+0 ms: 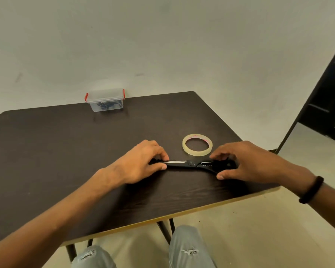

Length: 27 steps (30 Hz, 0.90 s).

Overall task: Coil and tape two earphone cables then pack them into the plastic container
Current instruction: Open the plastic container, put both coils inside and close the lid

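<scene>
A clear plastic container with red latches and its lid on stands at the table's far edge; dark earphone cables lie inside it. Black scissors lie flat and closed on the table in front of me. My left hand pinches the blade tips. My right hand grips the handles. A roll of clear tape lies flat just behind the scissors.
The dark wooden table has its near edge close to my knees and its right edge just past my right hand. A dark chair or stand leans at the far right. A pale wall rises behind the table.
</scene>
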### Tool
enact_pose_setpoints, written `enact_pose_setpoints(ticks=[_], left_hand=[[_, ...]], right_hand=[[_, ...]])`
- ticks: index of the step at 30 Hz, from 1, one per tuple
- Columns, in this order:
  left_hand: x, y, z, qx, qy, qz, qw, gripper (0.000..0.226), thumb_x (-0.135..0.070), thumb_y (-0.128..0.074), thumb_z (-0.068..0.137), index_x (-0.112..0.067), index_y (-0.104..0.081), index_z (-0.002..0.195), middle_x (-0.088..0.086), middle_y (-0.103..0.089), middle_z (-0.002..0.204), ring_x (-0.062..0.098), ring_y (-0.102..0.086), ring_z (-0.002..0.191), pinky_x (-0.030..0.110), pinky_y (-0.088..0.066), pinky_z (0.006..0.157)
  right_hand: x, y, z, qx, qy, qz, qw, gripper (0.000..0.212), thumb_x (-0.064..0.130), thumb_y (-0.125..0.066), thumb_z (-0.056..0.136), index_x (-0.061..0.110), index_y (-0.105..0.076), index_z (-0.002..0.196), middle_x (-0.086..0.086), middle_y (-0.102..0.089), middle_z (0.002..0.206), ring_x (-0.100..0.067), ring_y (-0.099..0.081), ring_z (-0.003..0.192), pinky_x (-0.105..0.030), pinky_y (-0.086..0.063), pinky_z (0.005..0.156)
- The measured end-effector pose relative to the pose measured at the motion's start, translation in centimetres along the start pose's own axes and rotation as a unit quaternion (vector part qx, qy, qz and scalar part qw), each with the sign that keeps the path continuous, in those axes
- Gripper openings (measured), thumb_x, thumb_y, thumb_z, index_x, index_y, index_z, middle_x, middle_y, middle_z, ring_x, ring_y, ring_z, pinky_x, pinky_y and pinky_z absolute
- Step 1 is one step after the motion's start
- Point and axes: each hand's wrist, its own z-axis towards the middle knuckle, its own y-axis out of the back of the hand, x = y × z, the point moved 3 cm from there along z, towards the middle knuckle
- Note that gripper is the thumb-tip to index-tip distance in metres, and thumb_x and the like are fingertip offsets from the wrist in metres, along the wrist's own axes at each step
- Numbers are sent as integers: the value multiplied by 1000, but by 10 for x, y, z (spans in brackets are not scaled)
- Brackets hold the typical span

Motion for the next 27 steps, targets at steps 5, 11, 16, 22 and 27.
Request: enact_pose_setpoints(ticks=[5,11,16,22,27], left_hand=[[-10,2,-7,-46,-44,9,998,23,-42,-65,98,-33,-67,119,-17,-63,112,3,-51,104,29,-47,95],[-28,36,5,-179,-47,-28,982,33,-46,-67,94,-32,-64,124,-17,-68,110,5,-59,101,34,-51,90],[-49,9,36,-171,129,-152,965,119,-72,-84,63,-47,-14,156,-3,-62,131,19,-55,122,40,-45,107],[-58,-48,77,-161,180,-128,962,136,-71,-82,60,-51,11,156,-1,-57,138,27,-42,139,60,-20,122],[-50,-45,97,-168,172,-144,960,135,-62,-86,63,-52,11,156,-7,-60,133,24,-44,135,63,-19,120]], right_hand=[[11,3,-2,-4,21,-40,999,72,49,-83,84,41,-52,149,15,-49,145,-8,-46,128,-26,-47,106],[16,14,-6,-125,30,-8,992,44,39,-83,84,27,-74,125,10,-72,113,-10,-64,104,-26,-54,92],[-14,15,6,-276,-154,82,945,23,37,-83,82,22,-74,97,4,-72,89,-15,-68,82,-31,-59,75],[-33,-1,38,-278,-291,71,913,29,48,-75,81,23,-69,94,-1,-70,93,-28,-66,88,-38,-53,77],[-40,-7,72,-260,-313,84,910,35,45,-75,76,18,-70,98,-6,-72,98,-35,-69,94,-36,-49,74]])
